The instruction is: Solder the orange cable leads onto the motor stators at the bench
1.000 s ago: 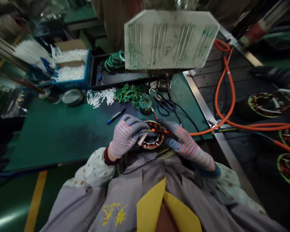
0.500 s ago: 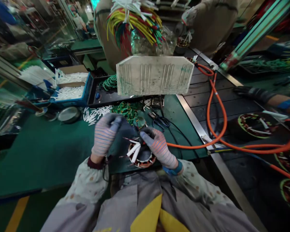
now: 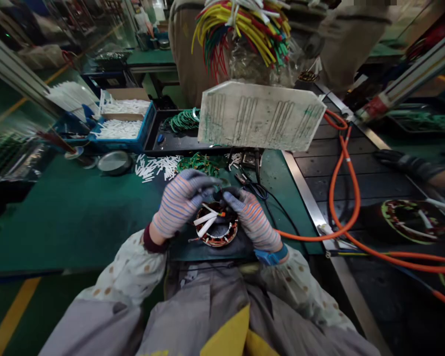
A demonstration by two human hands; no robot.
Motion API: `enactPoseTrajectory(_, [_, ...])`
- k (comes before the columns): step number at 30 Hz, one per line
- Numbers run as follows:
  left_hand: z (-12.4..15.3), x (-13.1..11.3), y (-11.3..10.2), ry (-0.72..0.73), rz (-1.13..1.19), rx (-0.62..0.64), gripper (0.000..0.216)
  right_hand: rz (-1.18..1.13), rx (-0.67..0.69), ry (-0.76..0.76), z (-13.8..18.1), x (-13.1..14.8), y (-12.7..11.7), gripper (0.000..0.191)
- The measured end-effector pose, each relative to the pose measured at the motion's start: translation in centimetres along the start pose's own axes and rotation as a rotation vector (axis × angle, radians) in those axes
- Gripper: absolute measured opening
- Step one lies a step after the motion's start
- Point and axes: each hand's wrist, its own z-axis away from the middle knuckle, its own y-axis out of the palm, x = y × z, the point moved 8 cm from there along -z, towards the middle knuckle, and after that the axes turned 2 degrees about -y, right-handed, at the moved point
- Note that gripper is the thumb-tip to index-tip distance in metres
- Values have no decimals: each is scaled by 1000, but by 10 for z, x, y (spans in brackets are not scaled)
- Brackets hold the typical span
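A ring-shaped motor stator with copper windings (image 3: 228,240) lies on the green bench in front of me. White sleeves (image 3: 204,218) stick out over its left part, with a small orange piece at their end. Above its far rim, my left hand (image 3: 183,200), in a striped glove with dark fingers, has its fingertips pinched together. My right hand (image 3: 252,217), gloved alike, is also closed, its thumb and fingers nearly meeting the left ones. What lies between the fingertips is too dark and small to make out.
Loose white tubes (image 3: 157,167) and green wire pieces (image 3: 198,162) lie beyond my hands. A white board (image 3: 259,116) stands behind, with dark-handled pliers (image 3: 257,189) below it. At right, an orange hose (image 3: 332,198) crosses a conveyor (image 3: 307,170) carrying another stator (image 3: 408,220). A co-worker's gloved hand (image 3: 404,160) rests there.
My left hand has moved right and in, and its fingertips now meet those of my right hand above the stator. The camera view has shifted slightly left.
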Motion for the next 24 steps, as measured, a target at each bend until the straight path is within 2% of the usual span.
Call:
enactPoseTrajectory(2, [3, -3, 17, 127, -195, 157, 29, 54, -11, -45, -1, 1, 1, 42])
enactPoseTrajectory(4, [5, 1, 22, 164, -283, 154, 28, 88, -16, -59, -1, 0, 2, 40])
enactPoseTrajectory(8, [1, 11, -2, 30, -155, -143, 14, 138, -72, -48, 2, -4, -1, 35])
enactPoseTrajectory(10, [1, 15, -11, -48, -52, -216, 13, 144, -109, -40, 2, -5, -3, 33])
enactPoseTrajectory(14, [3, 11, -3, -51, 99, -109, 18, 97, -115, -19, 0, -7, -1, 35])
enactPoseTrajectory(16, [6, 11, 1, -70, 165, -99, 21, 81, -117, -15, 0, -8, 0, 34])
enactPoseTrajectory(21, [17, 23, 12, -301, 314, -68, 25, 98, -146, -33, 3, -9, -3, 31])
enactPoseTrajectory(24, [19, 23, 16, -352, 353, -64, 32, 112, -164, -47, 3, -9, -4, 31])
